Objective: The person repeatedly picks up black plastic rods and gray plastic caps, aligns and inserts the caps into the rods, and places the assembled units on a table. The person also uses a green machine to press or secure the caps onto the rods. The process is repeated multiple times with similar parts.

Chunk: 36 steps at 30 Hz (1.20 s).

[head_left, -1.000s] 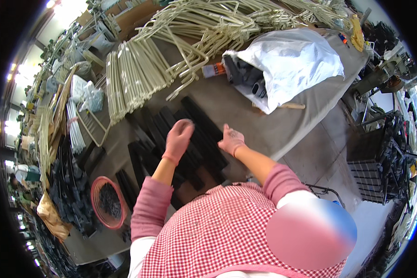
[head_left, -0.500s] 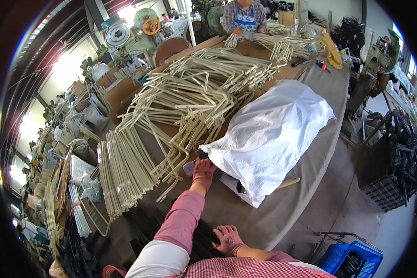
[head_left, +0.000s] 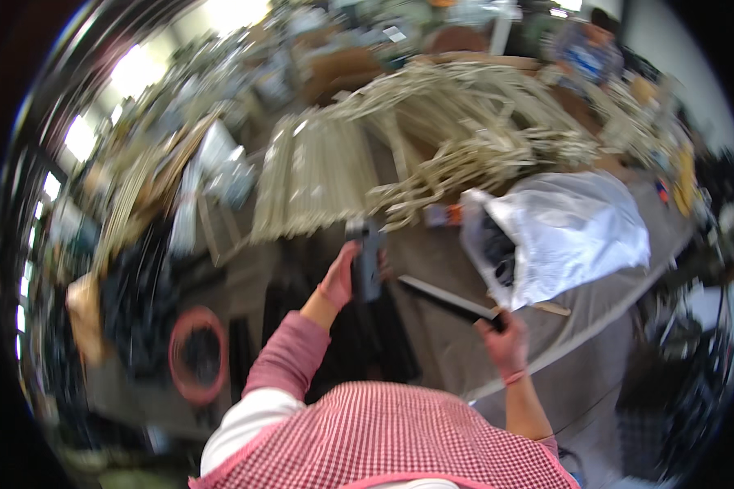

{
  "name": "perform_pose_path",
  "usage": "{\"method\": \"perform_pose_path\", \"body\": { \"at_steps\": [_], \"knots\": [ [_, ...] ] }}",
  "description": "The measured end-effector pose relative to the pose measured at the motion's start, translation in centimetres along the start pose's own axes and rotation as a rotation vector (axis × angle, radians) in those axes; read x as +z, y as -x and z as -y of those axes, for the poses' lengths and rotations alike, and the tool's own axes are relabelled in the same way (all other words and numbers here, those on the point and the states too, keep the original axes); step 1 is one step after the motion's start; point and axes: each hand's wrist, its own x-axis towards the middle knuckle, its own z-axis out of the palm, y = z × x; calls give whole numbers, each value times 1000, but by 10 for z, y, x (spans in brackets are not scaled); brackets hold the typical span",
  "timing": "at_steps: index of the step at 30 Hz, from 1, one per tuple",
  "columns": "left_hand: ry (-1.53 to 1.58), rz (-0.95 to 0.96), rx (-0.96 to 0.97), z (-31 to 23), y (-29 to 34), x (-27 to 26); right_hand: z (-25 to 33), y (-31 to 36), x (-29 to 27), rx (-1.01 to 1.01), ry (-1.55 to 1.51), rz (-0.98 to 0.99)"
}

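Observation:
My left hand (head_left: 340, 275) is closed on a dark grey, block-shaped tool (head_left: 369, 265) with a paler top; blur hides its exact kind. It is over the table, in front of a bundle of straight cream rods (head_left: 310, 179). In my right hand (head_left: 507, 346) is one end of a long, narrow black bar (head_left: 448, 300), which slants up and left. Just beyond that hand lies a white woven sack (head_left: 579, 236), its mouth open on dark things inside. Black lengths (head_left: 302, 326) lie on the table below my left hand.
Bent cream rods (head_left: 481, 155) are heaped across the far side of the table. A small orange thing (head_left: 444, 215) lies beside the sack. At the left stands a pink-rimmed round container (head_left: 174, 350). Another person (head_left: 585, 53) is at the far right.
The view has swung left and blurred. My left hand has drawn back from beside the sack with the grey tool. My right hand, empty before, now grips the black bar; the sack's mouth shows open.

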Motion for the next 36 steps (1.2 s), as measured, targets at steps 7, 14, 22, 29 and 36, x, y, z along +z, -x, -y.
{"method": "perform_pose_path", "body": {
  "at_steps": [7, 14, 22, 29, 36],
  "knots": [
    [129, 157, 358, -20, 137, 75, 28, -29, 79, 11, -728, 26],
    [209, 20, 620, -28, 222, 114, 113, -23, 179, -134, -688, 745],
    [-12, 120, 962, -54, 272, 135, 223, 45, 162, -152, -555, 1150],
    [3, 89, 1017, -69, 307, 130, 209, 71, 165, -454, -303, 996],
    [-64, -422, 1067, -69, 314, 126, 230, 84, 163, -649, -178, 870]
  ]
}}
